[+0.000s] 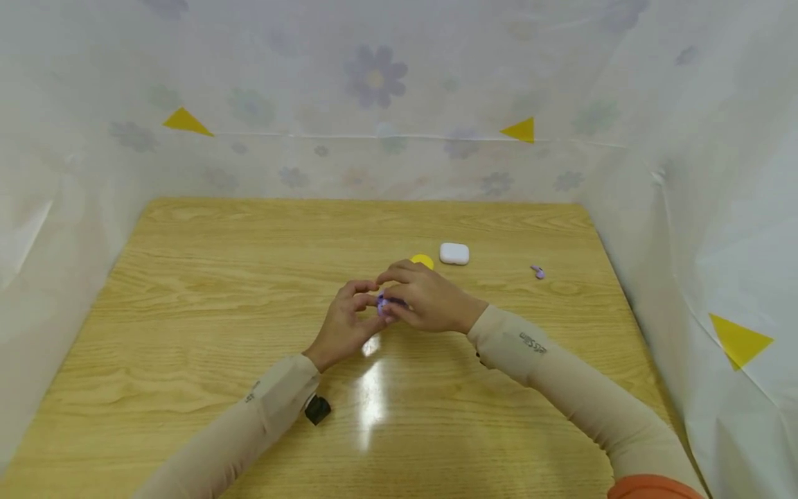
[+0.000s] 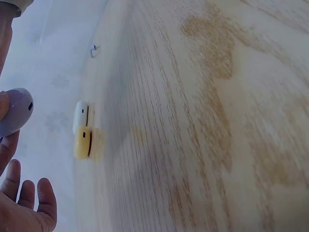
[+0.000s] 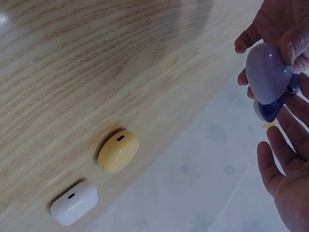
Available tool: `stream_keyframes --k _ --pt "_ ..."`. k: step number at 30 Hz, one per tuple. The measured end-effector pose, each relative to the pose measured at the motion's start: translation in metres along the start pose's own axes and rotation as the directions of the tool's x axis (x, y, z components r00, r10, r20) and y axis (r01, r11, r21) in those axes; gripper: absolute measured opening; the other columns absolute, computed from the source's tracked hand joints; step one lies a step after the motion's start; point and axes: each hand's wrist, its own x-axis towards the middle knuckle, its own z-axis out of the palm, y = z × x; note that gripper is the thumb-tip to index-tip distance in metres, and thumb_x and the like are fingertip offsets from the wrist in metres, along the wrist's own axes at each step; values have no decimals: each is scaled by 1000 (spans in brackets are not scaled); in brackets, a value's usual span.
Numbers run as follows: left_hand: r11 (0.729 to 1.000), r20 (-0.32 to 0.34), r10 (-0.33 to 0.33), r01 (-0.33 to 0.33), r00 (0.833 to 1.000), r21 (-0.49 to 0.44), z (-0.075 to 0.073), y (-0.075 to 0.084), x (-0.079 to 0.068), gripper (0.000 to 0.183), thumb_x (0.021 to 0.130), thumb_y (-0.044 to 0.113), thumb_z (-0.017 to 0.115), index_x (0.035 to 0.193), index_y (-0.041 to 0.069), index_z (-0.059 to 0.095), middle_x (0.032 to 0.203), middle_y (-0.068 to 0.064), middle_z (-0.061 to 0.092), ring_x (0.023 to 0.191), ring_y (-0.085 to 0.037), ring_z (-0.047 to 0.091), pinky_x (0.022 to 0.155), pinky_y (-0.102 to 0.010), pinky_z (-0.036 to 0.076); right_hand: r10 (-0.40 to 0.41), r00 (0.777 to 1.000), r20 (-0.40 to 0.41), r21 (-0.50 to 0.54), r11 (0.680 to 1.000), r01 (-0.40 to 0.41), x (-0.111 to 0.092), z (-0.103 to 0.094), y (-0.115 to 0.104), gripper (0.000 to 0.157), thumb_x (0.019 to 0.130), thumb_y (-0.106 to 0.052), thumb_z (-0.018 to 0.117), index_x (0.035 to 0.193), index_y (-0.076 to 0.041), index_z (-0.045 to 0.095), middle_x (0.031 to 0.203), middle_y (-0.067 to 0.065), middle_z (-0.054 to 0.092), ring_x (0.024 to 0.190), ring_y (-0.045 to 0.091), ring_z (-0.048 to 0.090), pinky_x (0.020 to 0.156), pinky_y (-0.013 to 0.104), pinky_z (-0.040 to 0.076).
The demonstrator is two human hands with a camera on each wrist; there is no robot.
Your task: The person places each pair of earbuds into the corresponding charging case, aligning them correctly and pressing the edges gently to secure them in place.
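Observation:
A purple earbud case [image 3: 268,72] with its lid raised is held between both hands over the table. The left hand [image 1: 343,326] grips the case, its thumb laid along the smooth shell near a small green light. From the other side comes the right hand [image 1: 430,298], pinching a purple earbud [image 3: 292,84] right at the open case; its other fingers spread loosely. Much of the earbud is hidden behind fingers. In the left wrist view the case [image 2: 19,108] shows its rounded end with a dark port.
A yellow earbud case [image 3: 118,151] and a white earbud case [image 1: 454,254] lie just beyond the hands. One loose purple earbud [image 1: 538,272] lies toward the table's right side. The wooden table [image 1: 249,242] meets pale flowered sheeting [image 1: 436,83] at its back and sides.

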Motion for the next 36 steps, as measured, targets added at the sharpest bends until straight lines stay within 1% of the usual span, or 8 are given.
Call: stream_keyframes --k 6,17,23,27,30,32,34,36 --pt "1000 3 -1 1 1000 -1 0 0 1 23 79 16 77 97 3 72 124 -14 54 121 -32 48 89 -43 48 21 1000 -21 -5 1000 -22 0 1 0 10 87 -17 70 88 -8 73 113 10 67 110 26 59 97 41 49" --pt "1000 12 -8 8 1000 -27 1 -3 -1 21 80 15 77 95 1 72 124 -15 53 121 -33 48 90 -48 49 19 1000 13 -36 999 -18 -1 1 0 11 88 -15 68 95 -9 74 116 9 68 111 26 60 97 40 50" --pt "1000 15 -6 6 1000 -26 2 -3 -1 22 80 15 77 96 2 72 124 -15 53 120 -33 49 89 -47 49 -3 999 -43 -27 1000 2 -5 4 1 8 86 -13 70 91 -8 74 113 10 68 108 25 61 95 39 50" --pt "999 26 -29 30 999 -33 4 -2 1 22 80 15 77 96 1 72 126 -14 53 121 -32 48 91 -47 48 17 989 -148 10 1000 -15 -12 1 5 5 84 -10 70 87 -6 73 109 11 68 105 25 62 93 37 52" --pt "999 25 -41 42 999 -32 5 -2 3 22 79 15 77 95 1 72 125 -14 54 120 -31 48 91 -47 48 107 958 -265 55 994 -96 -20 -8 16 6 84 -7 69 88 -3 71 107 14 68 104 26 63 89 37 53" --pt "999 23 -45 45 999 -30 6 -2 3 22 78 15 78 94 1 71 125 -13 54 119 -30 49 91 -45 48 210 920 -331 94 977 -189 -29 -14 29 8 85 -5 68 91 0 70 107 16 67 104 28 62 88 39 54" --pt "998 23 -49 50 999 -31 7 -2 4 22 78 14 78 94 1 71 124 -12 55 118 -29 49 91 -44 48 322 863 -389 122 947 -298 -41 -20 47 11 87 -5 66 95 2 69 107 19 67 104 32 62 89 43 52" --pt "998 24 -51 52 998 -32 8 -2 5 22 78 14 78 94 0 71 123 -12 55 118 -29 49 91 -43 48 462 786 -412 168 886 -433 -58 -24 68 15 90 -7 63 100 4 68 108 21 67 103 34 61 88 47 52"
